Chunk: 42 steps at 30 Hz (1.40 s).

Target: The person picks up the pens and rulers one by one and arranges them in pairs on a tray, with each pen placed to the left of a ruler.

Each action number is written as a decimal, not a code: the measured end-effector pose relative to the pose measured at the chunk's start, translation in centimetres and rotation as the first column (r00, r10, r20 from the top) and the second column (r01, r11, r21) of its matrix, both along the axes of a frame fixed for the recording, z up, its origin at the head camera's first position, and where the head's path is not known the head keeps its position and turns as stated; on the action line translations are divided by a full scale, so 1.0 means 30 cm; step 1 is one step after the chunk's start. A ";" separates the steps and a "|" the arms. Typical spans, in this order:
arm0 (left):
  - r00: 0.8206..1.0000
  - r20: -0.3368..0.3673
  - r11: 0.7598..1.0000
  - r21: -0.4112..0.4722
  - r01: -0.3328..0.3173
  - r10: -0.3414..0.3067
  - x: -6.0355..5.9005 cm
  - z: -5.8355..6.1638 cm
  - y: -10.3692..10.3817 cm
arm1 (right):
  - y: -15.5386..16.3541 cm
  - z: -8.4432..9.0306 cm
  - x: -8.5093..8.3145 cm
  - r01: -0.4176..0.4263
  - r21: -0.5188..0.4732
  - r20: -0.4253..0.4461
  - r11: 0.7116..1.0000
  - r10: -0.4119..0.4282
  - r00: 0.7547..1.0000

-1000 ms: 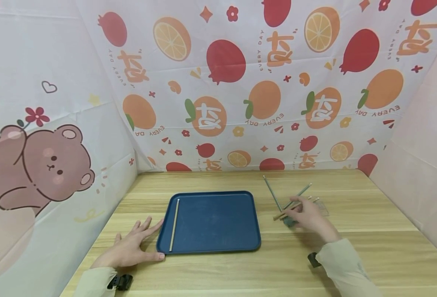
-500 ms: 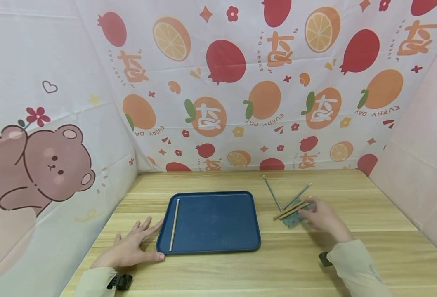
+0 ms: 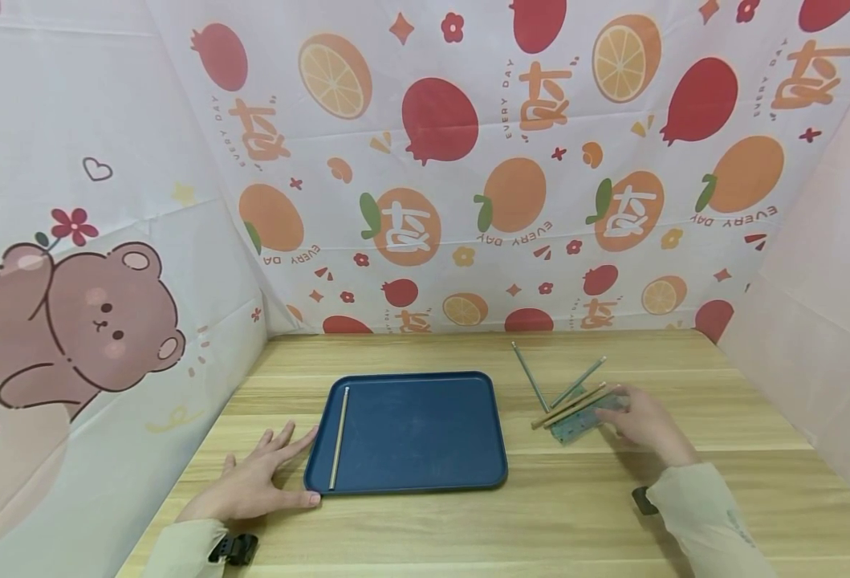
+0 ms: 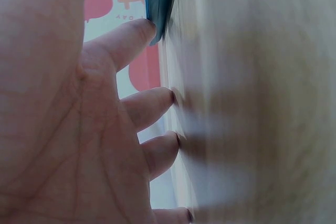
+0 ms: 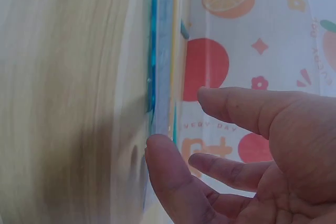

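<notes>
Our left hand point(image 3: 251, 486) lies flat with straight fingers against the blue tray's point(image 3: 425, 474) left edge. Our right hand point(image 3: 648, 425), fingers loosely curved, touches the clear holder point(image 3: 576, 425) under the chopsticks point(image 3: 572, 405) near the tabletop's right side. We think we are fetching a chopstick; next we must pinch just one.

2 bare hands, the left hand point(image 3: 251, 486) and the right hand point(image 3: 648, 425), come out of long, loose sleeves of pale cream cloth. Just behind each hand, a small black clip or strap piece sits at the cuff.
</notes>
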<state>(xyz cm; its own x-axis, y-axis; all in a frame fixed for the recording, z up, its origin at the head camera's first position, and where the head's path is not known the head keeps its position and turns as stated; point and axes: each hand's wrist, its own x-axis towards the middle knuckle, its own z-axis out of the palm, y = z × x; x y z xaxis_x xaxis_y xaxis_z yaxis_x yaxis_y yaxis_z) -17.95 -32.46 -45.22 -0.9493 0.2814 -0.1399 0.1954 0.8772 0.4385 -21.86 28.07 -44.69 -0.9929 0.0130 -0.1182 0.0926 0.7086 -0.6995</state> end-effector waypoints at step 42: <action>1.000 -0.024 1.000 -0.020 0.010 -0.011 0.004 0.000 -0.004 | 0.082 -0.058 -0.095 -0.039 0.159 0.035 0.986 0.034 0.999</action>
